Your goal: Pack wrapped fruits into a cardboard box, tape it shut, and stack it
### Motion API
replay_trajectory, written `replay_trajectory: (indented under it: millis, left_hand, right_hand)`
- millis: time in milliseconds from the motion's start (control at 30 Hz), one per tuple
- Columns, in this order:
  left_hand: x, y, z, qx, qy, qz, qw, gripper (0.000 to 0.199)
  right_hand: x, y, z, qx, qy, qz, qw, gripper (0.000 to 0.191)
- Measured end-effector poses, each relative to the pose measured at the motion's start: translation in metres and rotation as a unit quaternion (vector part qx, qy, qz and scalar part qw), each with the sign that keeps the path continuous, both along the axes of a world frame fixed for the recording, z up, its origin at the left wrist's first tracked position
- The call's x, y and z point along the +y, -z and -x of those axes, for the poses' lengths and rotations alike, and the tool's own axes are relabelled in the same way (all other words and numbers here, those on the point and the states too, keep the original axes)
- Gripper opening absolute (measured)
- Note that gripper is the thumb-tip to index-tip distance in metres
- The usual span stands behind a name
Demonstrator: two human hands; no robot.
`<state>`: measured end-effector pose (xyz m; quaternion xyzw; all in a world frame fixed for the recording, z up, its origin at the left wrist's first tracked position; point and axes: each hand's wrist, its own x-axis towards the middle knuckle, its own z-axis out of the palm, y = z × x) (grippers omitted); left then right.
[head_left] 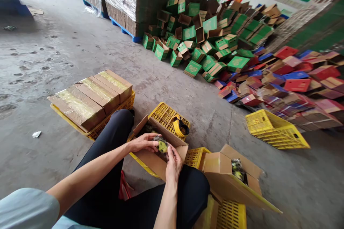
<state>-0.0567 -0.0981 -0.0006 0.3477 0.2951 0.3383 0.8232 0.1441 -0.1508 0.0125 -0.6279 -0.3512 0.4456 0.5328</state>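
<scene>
Between my two hands, over an open cardboard box (153,160), is a small yellow-green item (162,146) with dark spots and a clear, crinkled wrap. My left hand (143,142) grips its left side with bent fingers. On its right side, the fingers of my right hand (174,162) pinch the wrap. The box rests on a yellow crate between my knees, and its inside is partly hidden by my hands. Just behind it, a yellow tape dispenser (180,127) sits on an upturned yellow crate (162,114).
Three taped cartons (92,96) lie on a yellow crate at left. An open carton (223,171) with similar wrapped items stands at right. Farther right is another yellow crate (276,132). Piles of green boxes (193,68) and red and blue boxes (297,84) cover the floor behind.
</scene>
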Motion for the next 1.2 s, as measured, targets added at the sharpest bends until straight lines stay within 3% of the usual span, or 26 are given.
replay_trajectory:
  millis: [167,367,467,533,633,867,933,1067,1200]
  left_hand:
    - [0.0,0.001,0.001,0.029,-0.017,-0.012,0.999,0.056]
    - [0.003,0.002,0.004,0.043,-0.062,-0.061,0.995,0.065]
    - [0.003,0.001,0.004,0.039,-0.046,-0.101,0.993,0.062]
    - [0.002,0.001,0.003,0.021,-0.027,-0.112,0.993,0.071]
    - [0.0,0.002,0.001,0.014,-0.032,-0.091,0.995,0.086]
    - [0.002,0.008,0.0,0.094,-0.077,-0.112,0.986,0.083]
    - [0.004,0.007,0.0,0.086,-0.084,-0.124,0.985,0.08]
    - [0.005,0.005,0.0,0.056,-0.093,-0.124,0.986,0.08]
    - [0.004,0.007,-0.002,0.037,-0.089,-0.121,0.988,0.082]
  right_hand:
    - [0.001,-0.002,0.003,0.02,-0.065,-0.022,0.997,0.052]
    - [0.002,0.002,0.002,0.101,-0.034,0.056,0.993,0.075]
    - [0.001,0.006,0.002,0.161,-0.037,0.085,0.983,0.08]
    - [0.001,0.007,0.002,0.176,-0.034,0.079,0.981,0.074]
    - [0.001,0.007,0.004,0.165,-0.016,0.043,0.985,0.065]
    - [0.0,-0.001,0.007,0.143,-0.03,0.008,0.989,0.049]
    - [0.0,-0.006,0.008,0.138,-0.036,0.001,0.99,0.055]
    - [-0.001,-0.014,0.01,0.142,-0.048,-0.012,0.989,0.083]
    - [0.0,-0.011,0.011,0.118,-0.035,0.007,0.992,0.078]
